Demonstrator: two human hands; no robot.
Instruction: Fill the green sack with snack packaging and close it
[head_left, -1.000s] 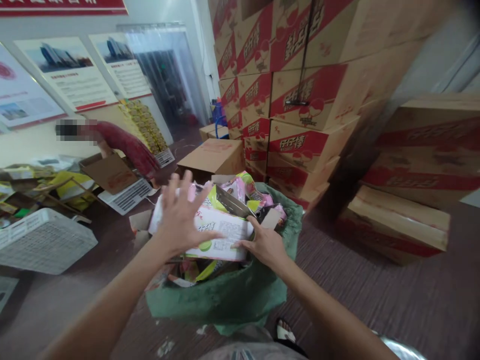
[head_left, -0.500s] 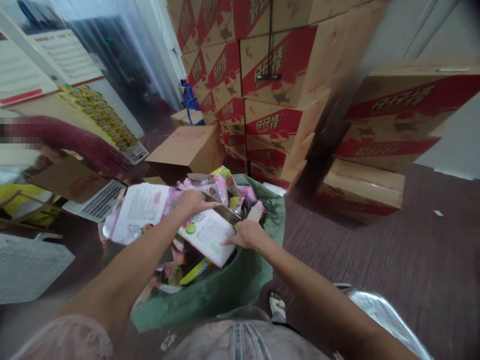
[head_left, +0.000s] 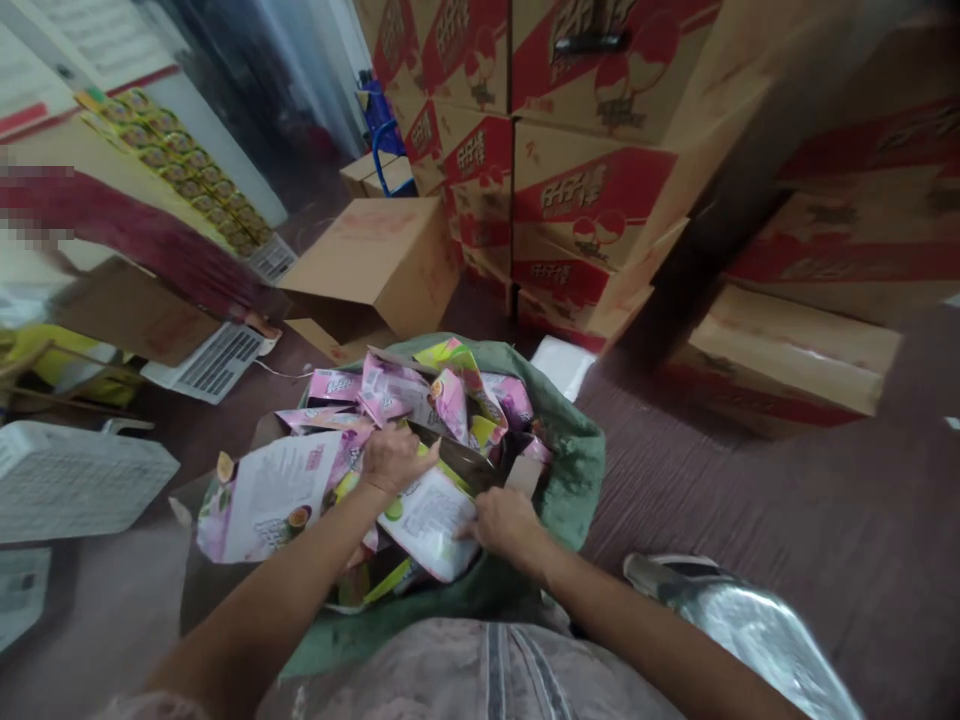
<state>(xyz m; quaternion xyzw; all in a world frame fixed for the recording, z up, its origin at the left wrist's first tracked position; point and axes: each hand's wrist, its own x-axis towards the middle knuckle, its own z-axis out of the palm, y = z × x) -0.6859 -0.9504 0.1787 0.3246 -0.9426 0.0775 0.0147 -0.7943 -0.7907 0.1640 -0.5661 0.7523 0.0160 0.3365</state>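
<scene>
A green sack (head_left: 574, 480) stands before me with its mouth spread, heaped with printed card packaging in pink, purple and lime. My left hand (head_left: 394, 465) is closed on the upper left edge of a white-and-lime printed carton (head_left: 431, 525), thumb stretched out along it. My right hand (head_left: 506, 520) grips the same carton at its right side, one finger lying on the white panel. Just left of my left hand lies a white-and-purple carton (head_left: 277, 490) with passion fruit printed on it. Fingertips on the carton's far side are hidden.
Red-and-tan cartons (head_left: 592, 190) are stacked behind the sack, with more (head_left: 795, 350) to the right. An opened cardboard box (head_left: 367, 250) sits beyond it. Another person's red sleeve (head_left: 165, 240) shows at left. A shiny silver object (head_left: 750, 630) lies at lower right.
My view has tilted down and come nearer the sack. Both hands keep their hold on the white-and-lime carton, which has shifted slightly in the heap. The other person's arm stays at left.
</scene>
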